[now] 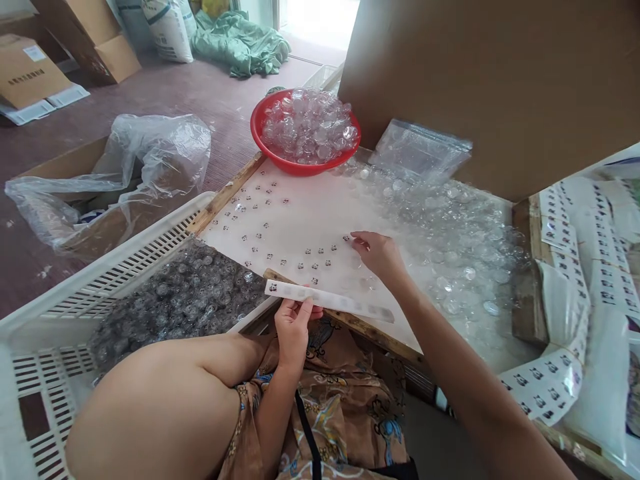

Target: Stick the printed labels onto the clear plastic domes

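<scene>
My left hand (296, 327) pinches a narrow white sticker strip (330, 299) near its middle, over the front edge of the board. One dark panda-like print shows at the strip's left end. My right hand (375, 253) is over the white board (310, 210), thumb and fingers drawn together, its fingertips beside a small panda-printed piece (347, 238). Whether the fingertips grip that piece is too small to tell. Several similar printed pieces lie scattered on the board's left and middle. Clear round plastic pieces (440, 227) are heaped on its right side.
A red basin (305, 168) of clear pieces stands at the board's back. A white crate (125, 243) with dark-printed pieces is at the left. Sticker sheets (563, 267) hang at the right. A large cardboard panel (490, 87) rises behind; a plastic-lined box (95, 160) is on the floor.
</scene>
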{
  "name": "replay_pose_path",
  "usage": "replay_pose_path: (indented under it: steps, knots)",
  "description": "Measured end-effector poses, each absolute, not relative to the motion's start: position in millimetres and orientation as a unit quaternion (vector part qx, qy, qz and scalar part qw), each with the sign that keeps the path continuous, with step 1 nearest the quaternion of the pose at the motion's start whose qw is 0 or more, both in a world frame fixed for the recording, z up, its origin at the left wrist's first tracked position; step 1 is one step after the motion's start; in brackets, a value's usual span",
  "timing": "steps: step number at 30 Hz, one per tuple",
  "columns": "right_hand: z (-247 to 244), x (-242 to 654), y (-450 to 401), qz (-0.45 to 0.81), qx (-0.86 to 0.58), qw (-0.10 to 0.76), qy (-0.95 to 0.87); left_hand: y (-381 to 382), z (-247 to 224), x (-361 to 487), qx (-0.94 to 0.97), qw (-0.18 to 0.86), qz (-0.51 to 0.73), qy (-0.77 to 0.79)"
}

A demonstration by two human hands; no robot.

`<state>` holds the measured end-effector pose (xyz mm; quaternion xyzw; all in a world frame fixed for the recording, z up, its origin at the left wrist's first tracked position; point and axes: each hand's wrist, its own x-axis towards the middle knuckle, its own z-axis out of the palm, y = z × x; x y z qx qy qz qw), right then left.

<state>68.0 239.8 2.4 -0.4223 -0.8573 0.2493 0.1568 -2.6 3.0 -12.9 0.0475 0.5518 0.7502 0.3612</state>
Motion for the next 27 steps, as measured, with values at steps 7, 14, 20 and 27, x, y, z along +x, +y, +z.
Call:
replay_pose_path:
  steps: [7, 14, 20, 27]
  knots:
    - [33, 46, 173, 0.320, -0.303, 0.225, -0.869, 4, -10, -3, 0.052, 0.360, 0.740, 0.566]
    - [44, 2, 96, 0.377, -0.165, 0.135, -0.901, 3, -11, -6, 0.090, 0.293, 0.735, 0.605]
    - [34, 2, 88, 0.246, -0.173, 0.132, -0.945, 3, -15, -6, 0.076, 0.297, 0.728, 0.613]
    - [48, 3, 82, 0.324, -0.149, 0.189, -0.915, 2, -17, -8, 0.072, 0.295, 0.730, 0.612]
